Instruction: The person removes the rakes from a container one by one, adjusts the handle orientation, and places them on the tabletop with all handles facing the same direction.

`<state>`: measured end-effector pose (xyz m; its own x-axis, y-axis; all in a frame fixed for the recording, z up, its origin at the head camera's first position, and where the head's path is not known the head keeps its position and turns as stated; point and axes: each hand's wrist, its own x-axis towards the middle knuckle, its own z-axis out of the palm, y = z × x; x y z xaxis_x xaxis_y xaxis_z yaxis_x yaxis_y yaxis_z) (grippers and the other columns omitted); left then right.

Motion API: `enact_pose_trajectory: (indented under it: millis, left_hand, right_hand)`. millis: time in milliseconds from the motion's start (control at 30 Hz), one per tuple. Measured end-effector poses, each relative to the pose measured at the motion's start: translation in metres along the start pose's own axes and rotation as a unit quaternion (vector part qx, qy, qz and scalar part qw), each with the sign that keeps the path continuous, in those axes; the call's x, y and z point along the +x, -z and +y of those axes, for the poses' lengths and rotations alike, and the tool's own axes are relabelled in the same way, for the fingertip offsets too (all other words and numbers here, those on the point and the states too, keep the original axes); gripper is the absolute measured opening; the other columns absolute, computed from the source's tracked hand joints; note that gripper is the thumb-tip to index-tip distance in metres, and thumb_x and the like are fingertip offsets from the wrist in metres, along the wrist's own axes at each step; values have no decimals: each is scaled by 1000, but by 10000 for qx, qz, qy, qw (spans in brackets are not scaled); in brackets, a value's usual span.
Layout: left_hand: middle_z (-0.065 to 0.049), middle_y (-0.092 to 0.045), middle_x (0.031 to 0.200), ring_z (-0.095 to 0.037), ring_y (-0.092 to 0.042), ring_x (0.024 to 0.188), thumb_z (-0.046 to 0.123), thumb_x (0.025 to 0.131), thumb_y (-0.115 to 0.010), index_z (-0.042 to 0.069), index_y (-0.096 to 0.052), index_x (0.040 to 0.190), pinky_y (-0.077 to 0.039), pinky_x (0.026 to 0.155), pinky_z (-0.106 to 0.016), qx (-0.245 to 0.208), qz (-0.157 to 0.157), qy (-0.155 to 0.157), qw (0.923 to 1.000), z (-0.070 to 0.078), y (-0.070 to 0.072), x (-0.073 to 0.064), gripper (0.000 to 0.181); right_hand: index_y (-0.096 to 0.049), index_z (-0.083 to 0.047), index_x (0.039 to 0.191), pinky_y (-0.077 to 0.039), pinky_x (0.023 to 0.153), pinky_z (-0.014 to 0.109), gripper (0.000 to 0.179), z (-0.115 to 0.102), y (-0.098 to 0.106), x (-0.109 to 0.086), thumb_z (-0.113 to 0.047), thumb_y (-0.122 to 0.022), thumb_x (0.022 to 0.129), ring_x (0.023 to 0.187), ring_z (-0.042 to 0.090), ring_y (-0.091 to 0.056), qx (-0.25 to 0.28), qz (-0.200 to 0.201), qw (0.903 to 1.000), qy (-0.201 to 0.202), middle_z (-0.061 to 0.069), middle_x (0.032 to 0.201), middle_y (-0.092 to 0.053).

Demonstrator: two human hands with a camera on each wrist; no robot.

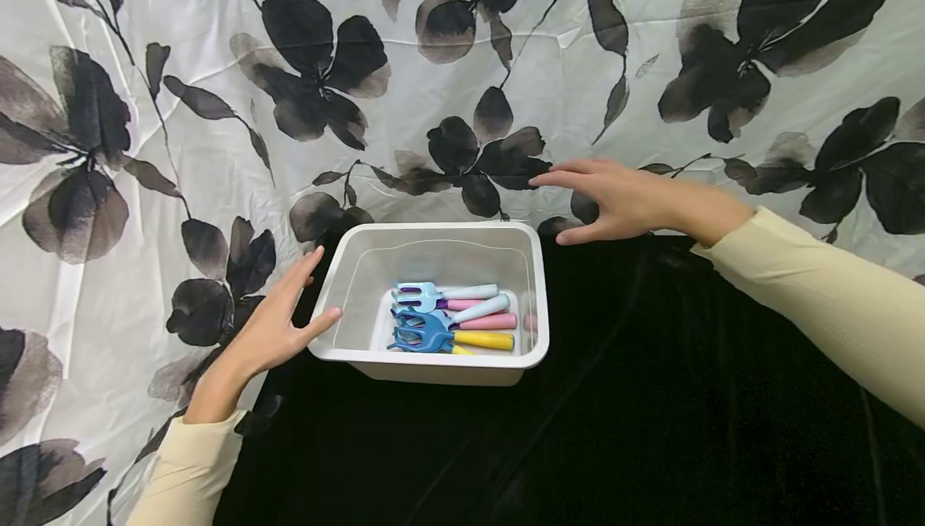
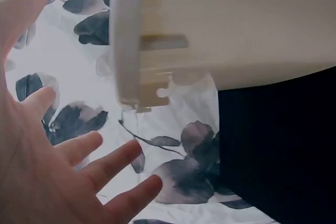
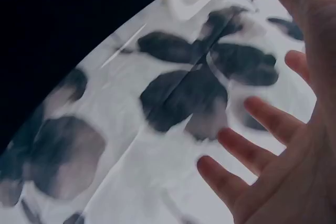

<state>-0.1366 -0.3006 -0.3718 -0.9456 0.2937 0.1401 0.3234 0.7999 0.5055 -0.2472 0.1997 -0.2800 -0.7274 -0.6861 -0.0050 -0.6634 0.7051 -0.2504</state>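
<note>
A white plastic tub stands on the black surface in the head view. Inside lie several small toy garden tools: a light blue fork with a pale handle, a darker blue fork with a yellow handle, and pink handles among them. My left hand is beside the tub's left rim, fingers spread, thumb close to the rim. Off the tub's back right corner hovers my right hand, fingers extended and holding nothing. Both wrist views show spread fingers, with the tub's wall near the left hand.
A black cloth covers the surface under and around the tub. Behind and to the left hangs a white fabric printed with dark flowers, close behind the tub's back rim.
</note>
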Motion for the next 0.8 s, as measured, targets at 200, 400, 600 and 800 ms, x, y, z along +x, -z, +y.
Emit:
enact_pose_trajectory:
  millis: [200,400,600,800]
  left_hand:
    - [-16,-24,167,-46,-48,137,29,97,-71,31,-11,166,-45,101,-61,-809,-95,138,9966,-4,-15,-22,92]
    - [-20,-30,163,-48,-47,136,16,98,-69,29,-13,166,-47,96,-62,-1663,-74,179,9859,-9,-34,-41,89]
    - [-21,-29,161,-44,-55,127,12,99,-66,24,-13,166,-54,90,-41,-2200,-57,218,9752,-20,-53,-49,86]
    - [-21,-33,157,-37,-57,120,7,99,-65,25,-16,166,-51,89,-24,-2578,220,191,9658,-26,-63,-52,84]
  right_hand:
    - [-38,-27,159,-38,107,62,83,-30,-11,42,-44,-79,89,138,36,-47,453,-650,9960,410,10,158,-42]
    - [-32,-29,160,-48,100,52,86,-56,-31,78,-37,-80,89,122,32,-61,1073,-1543,9802,619,11,146,-55]
    - [-28,-35,160,-52,92,42,87,-71,-59,104,-37,-80,90,112,23,-64,1011,-2270,9666,623,11,136,-61]
    - [-29,-37,158,-49,98,44,83,-82,-86,125,-35,-79,91,126,26,-56,987,-2852,9518,541,9,140,-57]
